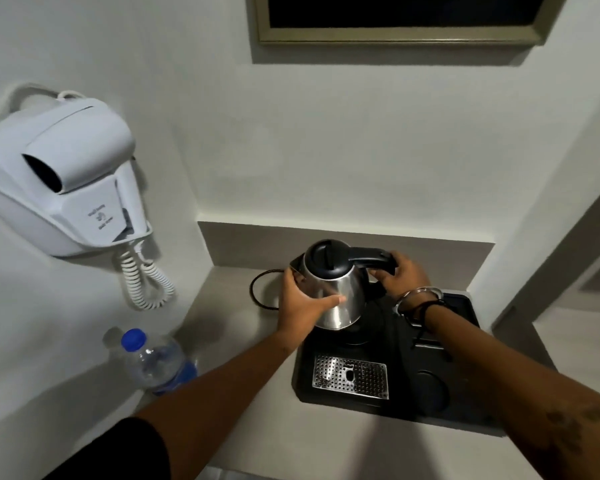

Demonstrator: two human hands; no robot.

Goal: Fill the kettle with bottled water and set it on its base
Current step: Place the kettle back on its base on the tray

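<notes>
hair dryer [66, 174]: white, wall-mounted, left wall, coiled cord hanging | tray [465, 407]: black, counter right side, perforated metal grate near its front-left corner | framed panel [399, 19]: back wall, top

The kettle [333, 292] stands on the tray [465, 407], at its rear left. The tray lies on the surface [222, 306], to the right. The bottle [155, 362] stands at the surface's left, near the front. A hairdryer [59, 178] hangs on the left wall, above the bottle.
</notes>
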